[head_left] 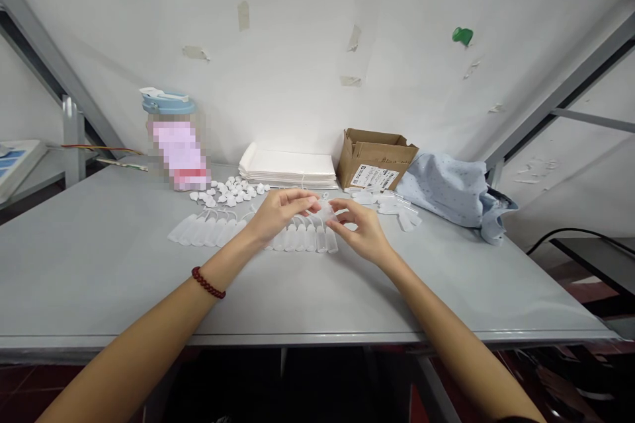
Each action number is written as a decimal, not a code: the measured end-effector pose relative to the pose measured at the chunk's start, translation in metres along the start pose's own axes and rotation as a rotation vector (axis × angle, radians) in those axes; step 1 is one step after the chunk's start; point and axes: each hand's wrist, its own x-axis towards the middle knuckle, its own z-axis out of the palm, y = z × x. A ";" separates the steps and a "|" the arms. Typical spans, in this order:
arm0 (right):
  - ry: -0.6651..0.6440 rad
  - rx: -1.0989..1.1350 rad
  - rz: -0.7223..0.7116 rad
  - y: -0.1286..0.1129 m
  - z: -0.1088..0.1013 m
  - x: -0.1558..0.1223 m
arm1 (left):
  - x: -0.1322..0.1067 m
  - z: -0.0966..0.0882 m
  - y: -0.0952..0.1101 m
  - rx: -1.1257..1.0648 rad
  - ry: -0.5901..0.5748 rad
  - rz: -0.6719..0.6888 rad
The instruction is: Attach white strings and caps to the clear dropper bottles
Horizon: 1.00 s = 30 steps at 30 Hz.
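Over the middle of the table, my right hand (361,230) grips a small translucent plastic tube (325,211) between thumb and fingers. My left hand (280,213) is closed in a pinch at the tube's left side; what lies between its fingertips is too small to make out. Below both hands runs a row of similar translucent tubes (206,231) with thin white loops at their upper ends, partly hidden by my left hand and wrist. White caps (231,192) lie in a loose pile behind the row's left part. More clear plastic pieces (407,218) are scattered right of my right hand.
Against the wall stand a stack of white sheets or envelopes (292,166) and an open cardboard box (374,162). A light blue cloth (441,188) lies at the right. A blue-lidded container (169,104), partly blurred, is back left. The grey table's front edge (317,338) crosses below.
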 end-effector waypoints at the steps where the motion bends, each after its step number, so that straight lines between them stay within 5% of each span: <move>1: -0.010 0.074 0.054 -0.002 0.000 0.000 | -0.001 0.001 0.000 0.053 0.002 0.026; 6: -0.038 0.347 0.247 -0.013 -0.001 0.000 | -0.003 0.009 -0.002 0.268 0.010 0.156; 14: -0.040 0.450 0.315 -0.015 -0.002 0.002 | -0.009 0.017 -0.004 0.601 0.149 0.447; 30: -0.048 0.500 0.326 -0.015 -0.004 0.003 | -0.007 0.013 -0.007 0.665 0.059 0.510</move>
